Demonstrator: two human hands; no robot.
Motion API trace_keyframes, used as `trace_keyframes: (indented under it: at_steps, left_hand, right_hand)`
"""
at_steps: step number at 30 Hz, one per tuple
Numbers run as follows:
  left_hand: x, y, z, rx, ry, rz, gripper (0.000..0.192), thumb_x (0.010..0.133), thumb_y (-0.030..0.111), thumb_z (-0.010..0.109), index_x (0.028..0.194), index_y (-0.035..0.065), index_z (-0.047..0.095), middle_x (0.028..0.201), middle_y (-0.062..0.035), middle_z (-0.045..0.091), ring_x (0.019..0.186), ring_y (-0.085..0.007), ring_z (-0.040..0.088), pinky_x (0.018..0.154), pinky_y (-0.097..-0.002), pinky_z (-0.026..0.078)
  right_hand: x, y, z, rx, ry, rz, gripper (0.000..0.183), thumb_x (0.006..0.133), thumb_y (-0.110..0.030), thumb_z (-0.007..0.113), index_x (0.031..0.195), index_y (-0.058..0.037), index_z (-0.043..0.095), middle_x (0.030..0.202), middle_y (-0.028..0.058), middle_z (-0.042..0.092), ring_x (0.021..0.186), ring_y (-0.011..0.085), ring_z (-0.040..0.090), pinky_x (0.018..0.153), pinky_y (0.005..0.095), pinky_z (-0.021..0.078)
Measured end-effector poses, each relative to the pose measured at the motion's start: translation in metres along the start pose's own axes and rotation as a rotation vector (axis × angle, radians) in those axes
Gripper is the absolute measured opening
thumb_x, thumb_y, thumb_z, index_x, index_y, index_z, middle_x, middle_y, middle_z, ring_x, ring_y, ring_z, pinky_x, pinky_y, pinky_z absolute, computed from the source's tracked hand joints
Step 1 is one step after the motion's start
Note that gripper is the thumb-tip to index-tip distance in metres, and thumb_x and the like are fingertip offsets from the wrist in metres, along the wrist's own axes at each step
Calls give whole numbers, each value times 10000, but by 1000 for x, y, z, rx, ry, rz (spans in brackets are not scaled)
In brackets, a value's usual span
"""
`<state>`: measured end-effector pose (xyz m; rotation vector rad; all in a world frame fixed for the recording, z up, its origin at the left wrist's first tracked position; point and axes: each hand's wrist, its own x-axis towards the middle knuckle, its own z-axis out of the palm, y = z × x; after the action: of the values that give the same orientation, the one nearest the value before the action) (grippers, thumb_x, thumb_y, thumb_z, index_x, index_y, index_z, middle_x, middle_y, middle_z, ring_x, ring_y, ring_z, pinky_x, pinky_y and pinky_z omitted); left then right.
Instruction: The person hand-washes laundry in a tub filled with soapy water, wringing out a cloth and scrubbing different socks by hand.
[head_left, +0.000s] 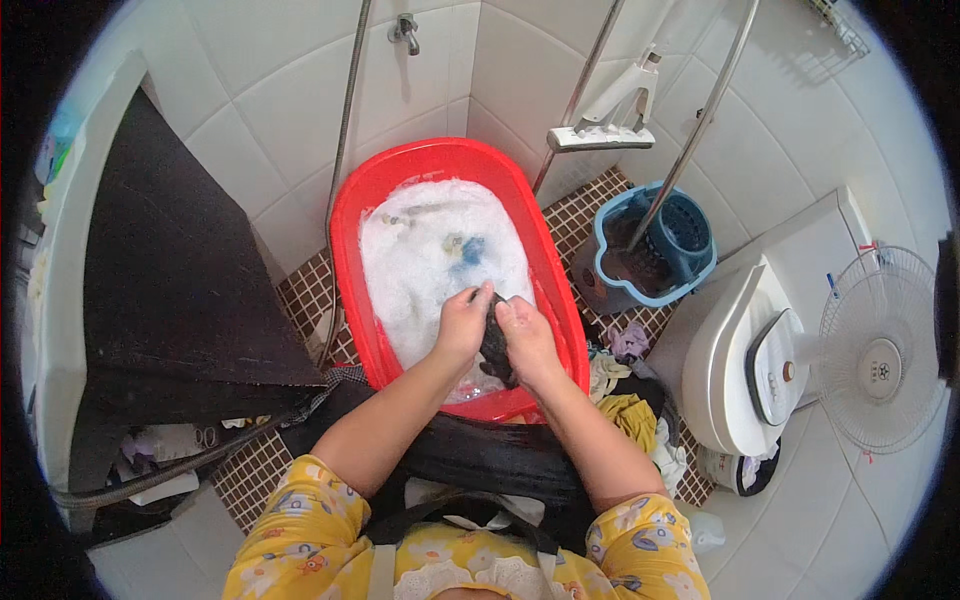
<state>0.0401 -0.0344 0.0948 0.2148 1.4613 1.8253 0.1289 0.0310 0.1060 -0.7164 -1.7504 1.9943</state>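
Note:
A red plastic tub (551, 281) stands before me, filled with white suds (412, 277). Over its near half, my left hand (463, 319) and my right hand (527, 337) are side by side, both closed on a dark wet cloth (495, 341). The cloth hangs between them towards the tub's near end. Beyond my hands, a blue piece of cloth (471, 251) pokes through the foam, with a yellowish patch beside it. What lies under the suds is hidden.
At the right stand a blue mop bucket (656, 292) with a metal pole in it, a white toilet (720, 360) and a fan (879, 367). Clothes (630, 420) lie on the tiled floor right of the tub. A grey hose (341, 150) hangs left; a wall tap (406, 34) is behind.

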Motion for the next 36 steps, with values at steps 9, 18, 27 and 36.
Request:
trace_keyframes:
  at_steps: [9,18,27,36]
  left_hand:
    - [8,13,-6,-339,44,-93,234,917,281,477,819,73,521,661,10,491,580,-96,473,547,-258,405]
    - [11,30,-22,-600,-51,-106,216,908,300,481,906,88,523,737,-34,566,610,-145,557,543,-299,481]
    - [9,27,-24,-610,-179,-57,308,921,311,445,1024,35,533,910,-90,599,823,-195,579,763,-353,468]
    - [22,44,-44,-644,46,-1,294,943,281,374,1044,40,510,985,-126,587,923,-225,559,869,-375,422]
  right_hand:
    - [-4,-25,-7,263,-333,368,271,752,-9,546,1018,-44,506,795,6,551,684,85,531,580,234,427]
    - [-5,7,-7,-233,-558,255,593,676,-178,721,1203,-67,471,1113,138,484,989,209,505,801,336,434]
    - [6,30,-7,-27,-426,457,292,773,-146,644,1027,-10,597,1006,93,600,947,185,556,841,316,419]
    - [21,26,-37,88,-192,497,153,797,-55,570,946,-23,562,876,63,609,787,163,581,705,301,464]
